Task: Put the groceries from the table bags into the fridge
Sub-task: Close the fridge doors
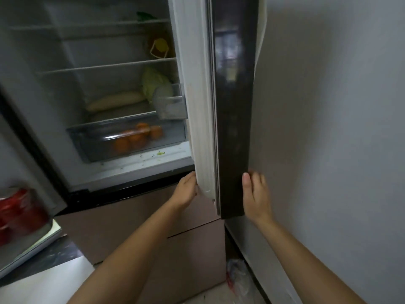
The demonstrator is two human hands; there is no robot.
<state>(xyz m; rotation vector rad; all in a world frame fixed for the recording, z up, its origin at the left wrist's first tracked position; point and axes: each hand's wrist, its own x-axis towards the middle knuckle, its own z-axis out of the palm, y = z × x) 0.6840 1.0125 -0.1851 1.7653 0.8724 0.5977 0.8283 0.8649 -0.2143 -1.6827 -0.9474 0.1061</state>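
- Left hand [186,190]: at the bottom inner corner of the open right-hand fridge door [233,106]; fingers curled onto the white gasket [197,106], tips hidden behind it
- Right hand [255,194]: grips the same door's outer side near its lower end; thumb [246,183] laid flat and upright on the dark glossy edge, other fingers wrapped round onto the door's beige face, only knuckles showing
- Both hands hold the door and nothing else; the door stands edge-on to the camera, between the two forearms
- Fridge [131,170]: compartment open, unlit, image soft
- Crisper drawer [92,145], clear plastic, at the bottom: several oranges [135,138] piled toward its right half
- Shelf just above the drawer: a pale long vegetable [116,100] lying flat, a cabbage [153,83] to its right, the two touching or nearly so
- Next shelf up: yellow container [160,48] at right; contents cannot be told
- Top shelf: something green [144,16] at right, too blurred to name
- Clear door bin [169,106] on the right door's inner side, in front of the cabbage; contents unclear
- Far left, blurred: red cans [19,211] standing in a rack of the left door
- Floor by the wall, lower right: crumpled plastic bag [238,279]
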